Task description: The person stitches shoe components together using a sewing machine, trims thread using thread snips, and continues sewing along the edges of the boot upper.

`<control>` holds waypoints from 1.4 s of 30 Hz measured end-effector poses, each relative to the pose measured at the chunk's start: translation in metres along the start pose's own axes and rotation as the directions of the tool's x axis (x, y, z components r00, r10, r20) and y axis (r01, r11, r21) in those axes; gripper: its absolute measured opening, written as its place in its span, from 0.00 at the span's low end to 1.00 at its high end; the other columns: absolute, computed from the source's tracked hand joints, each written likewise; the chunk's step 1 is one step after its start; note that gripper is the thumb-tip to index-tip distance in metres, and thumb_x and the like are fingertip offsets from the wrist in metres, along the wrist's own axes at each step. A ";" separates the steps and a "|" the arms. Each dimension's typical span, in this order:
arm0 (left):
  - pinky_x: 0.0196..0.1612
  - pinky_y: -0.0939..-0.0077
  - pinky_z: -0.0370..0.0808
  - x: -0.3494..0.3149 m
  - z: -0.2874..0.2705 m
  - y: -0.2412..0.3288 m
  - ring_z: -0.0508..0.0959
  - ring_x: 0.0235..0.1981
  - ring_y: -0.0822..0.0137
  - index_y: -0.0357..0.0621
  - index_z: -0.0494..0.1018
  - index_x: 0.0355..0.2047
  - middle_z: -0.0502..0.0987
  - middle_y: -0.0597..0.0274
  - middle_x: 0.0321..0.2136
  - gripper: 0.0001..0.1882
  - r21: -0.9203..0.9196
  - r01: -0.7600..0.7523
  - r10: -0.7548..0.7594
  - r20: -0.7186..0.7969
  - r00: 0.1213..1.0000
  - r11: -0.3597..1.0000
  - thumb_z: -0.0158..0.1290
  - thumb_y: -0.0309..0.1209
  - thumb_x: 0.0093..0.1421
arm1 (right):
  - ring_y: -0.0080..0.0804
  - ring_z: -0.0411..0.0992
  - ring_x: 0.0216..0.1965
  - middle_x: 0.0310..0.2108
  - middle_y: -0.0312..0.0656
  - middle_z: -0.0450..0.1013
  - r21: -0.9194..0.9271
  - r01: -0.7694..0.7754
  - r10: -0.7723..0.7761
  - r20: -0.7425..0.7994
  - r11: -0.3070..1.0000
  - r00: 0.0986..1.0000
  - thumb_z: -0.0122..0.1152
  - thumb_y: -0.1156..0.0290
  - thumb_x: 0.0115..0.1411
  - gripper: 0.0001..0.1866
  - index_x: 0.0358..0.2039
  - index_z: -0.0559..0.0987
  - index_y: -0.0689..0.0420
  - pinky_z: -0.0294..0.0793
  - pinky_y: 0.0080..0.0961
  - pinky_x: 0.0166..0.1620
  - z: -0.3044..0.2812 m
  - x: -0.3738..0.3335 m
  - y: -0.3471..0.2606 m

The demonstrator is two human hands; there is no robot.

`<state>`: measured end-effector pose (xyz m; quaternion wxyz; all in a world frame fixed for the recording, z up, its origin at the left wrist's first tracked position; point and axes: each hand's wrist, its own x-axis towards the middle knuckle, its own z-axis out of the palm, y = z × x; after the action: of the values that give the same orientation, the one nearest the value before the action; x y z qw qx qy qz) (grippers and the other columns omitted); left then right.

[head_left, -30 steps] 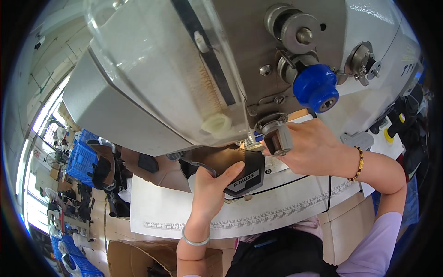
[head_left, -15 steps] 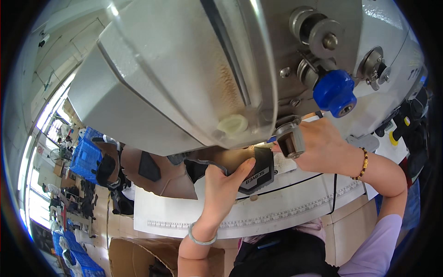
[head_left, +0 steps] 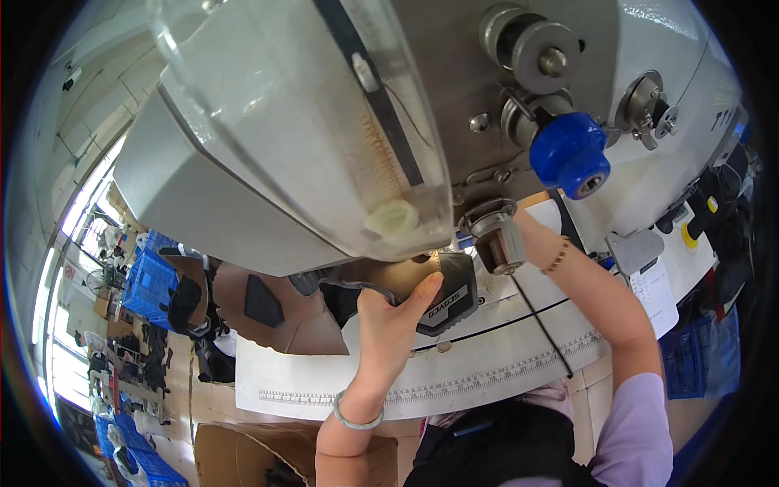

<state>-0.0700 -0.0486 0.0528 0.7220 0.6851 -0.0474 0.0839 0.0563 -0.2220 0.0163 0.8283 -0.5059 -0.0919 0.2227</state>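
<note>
My left hand (head_left: 385, 329) grips the edge of a black and brown sheet-like piece, its thumb lying on top of a dark panel (head_left: 450, 304) with pale lettering; the other fingers are mostly hidden. The piece passes beneath the head of a grey-white sewing machine (head_left: 235, 174), and a brown section (head_left: 284, 316) with a dark angular patch (head_left: 263, 300) spreads to the left. My right hand (head_left: 529, 235) reaches in behind a small metal bobbin-like fitting (head_left: 497, 243) on the machine; its fingers are hidden there.
A blue knob (head_left: 572, 154) and metal thread discs (head_left: 540, 57) jut from the machine. Along the white table's front runs a ruler strip (head_left: 487, 377), crossed by a thin black rod (head_left: 542, 325). A cardboard box (head_left: 235, 454) stands below; blue crates (head_left: 150, 272) are at left.
My right hand has moved from beside the metal fitting to behind it, its fingers now out of sight. The black rod slants differently. My left hand stays on the piece, its thumb slightly shifted.
</note>
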 end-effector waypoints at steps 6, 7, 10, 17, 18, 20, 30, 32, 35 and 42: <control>0.35 0.85 0.70 -0.001 0.007 0.003 0.73 0.29 0.79 0.30 0.75 0.37 0.77 0.64 0.29 0.10 0.064 0.056 -0.060 0.051 0.997 0.996 0.56 0.24 0.55 | 0.18 0.66 0.19 0.25 0.32 0.65 0.155 0.189 -0.213 0.155 0.970 0.965 0.43 0.82 0.58 0.05 0.32 0.68 0.58 0.75 0.18 0.23 -0.052 0.089 0.086; 0.27 0.83 0.71 -0.003 0.002 0.003 0.75 0.26 0.75 0.31 0.73 0.36 0.77 0.61 0.28 0.09 0.080 0.039 -0.042 0.035 0.999 0.996 0.54 0.23 0.55 | 0.18 0.66 0.19 0.25 0.32 0.65 0.159 0.177 -0.203 0.167 0.971 0.965 0.43 0.82 0.58 0.05 0.32 0.68 0.58 0.75 0.18 0.23 -0.040 0.086 0.084; 0.19 0.80 0.73 -0.001 -0.007 0.002 0.76 0.22 0.71 0.31 0.73 0.34 0.76 0.58 0.27 0.07 0.078 0.018 -0.019 0.017 1.000 0.997 0.52 0.22 0.55 | 0.18 0.68 0.22 0.26 0.32 0.65 0.099 0.147 -0.157 0.103 0.984 0.982 0.42 0.81 0.59 0.06 0.34 0.67 0.58 0.75 0.18 0.23 -0.002 0.061 0.058; 0.26 0.85 0.70 0.010 -0.004 0.014 0.73 0.23 0.78 0.28 0.76 0.29 0.77 0.63 0.23 0.09 0.024 0.146 -0.148 0.100 0.984 0.989 0.56 0.27 0.55 | 0.22 0.68 0.30 0.34 0.38 0.63 0.150 0.117 -0.086 -0.201 0.982 0.976 0.40 0.80 0.60 0.14 0.47 0.61 0.54 0.76 0.21 0.28 -0.010 0.040 0.053; 0.26 0.85 0.70 0.012 -0.002 0.016 0.73 0.23 0.78 0.28 0.76 0.29 0.77 0.63 0.23 0.09 0.026 0.145 -0.147 0.116 0.982 0.989 0.56 0.27 0.55 | 0.23 0.68 0.33 0.36 0.38 0.62 0.178 0.092 -0.055 -0.202 0.980 0.978 0.40 0.80 0.60 0.17 0.50 0.59 0.54 0.76 0.22 0.30 -0.027 0.050 0.064; 0.22 0.84 0.69 0.012 -0.017 0.015 0.72 0.19 0.78 0.28 0.76 0.27 0.76 0.63 0.21 0.10 0.003 0.164 -0.164 0.104 0.981 0.986 0.56 0.28 0.55 | 0.23 0.68 0.33 0.35 0.37 0.61 0.089 0.127 -0.106 -0.213 0.988 0.971 0.40 0.80 0.59 0.17 0.49 0.59 0.53 0.75 0.22 0.31 0.033 0.001 0.024; 0.25 0.84 0.70 0.023 -0.019 0.010 0.73 0.22 0.78 0.30 0.76 0.28 0.76 0.63 0.22 0.09 -0.046 0.151 -0.145 0.121 0.982 0.987 0.57 0.27 0.53 | 0.17 0.62 0.26 0.27 0.32 0.62 0.027 0.218 -0.188 -0.406 0.976 0.894 0.42 0.76 0.59 0.04 0.33 0.65 0.53 0.69 0.18 0.26 0.060 -0.029 -0.003; 0.31 0.82 0.71 0.025 -0.022 0.011 0.74 0.26 0.76 0.30 0.75 0.32 0.77 0.61 0.26 0.11 -0.034 0.145 -0.137 0.177 0.975 0.989 0.58 0.27 0.52 | 0.16 0.61 0.24 0.25 0.31 0.62 0.041 0.239 -0.203 -0.400 0.970 0.894 0.43 0.74 0.60 0.03 0.30 0.66 0.53 0.68 0.17 0.25 0.060 -0.027 -0.001; 0.36 0.78 0.73 0.030 -0.033 0.005 0.77 0.30 0.70 0.27 0.71 0.39 0.77 0.56 0.32 0.15 -0.035 0.212 -0.202 0.193 0.960 0.977 0.57 0.26 0.53 | 0.15 0.59 0.20 0.21 0.29 0.61 0.121 0.276 -0.199 -0.433 0.954 0.879 0.42 0.71 0.62 0.09 0.25 0.67 0.53 0.65 0.16 0.24 0.074 -0.030 -0.005; 0.33 0.70 0.77 0.008 -0.016 0.010 0.79 0.30 0.59 0.27 0.65 0.43 0.75 0.48 0.33 0.18 -0.522 0.329 -0.281 0.172 0.944 0.787 0.53 0.21 0.53 | 0.10 0.54 0.18 0.17 0.25 0.59 0.182 0.560 -0.400 -0.529 0.808 0.749 0.51 0.69 0.62 0.11 0.22 0.68 0.53 0.53 0.12 0.21 0.061 -0.033 0.026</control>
<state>-0.0646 -0.0318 0.0634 0.8877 0.4533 0.0117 -0.0799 -0.0032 -0.1779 0.0245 0.9267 -0.3564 0.0196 -0.1173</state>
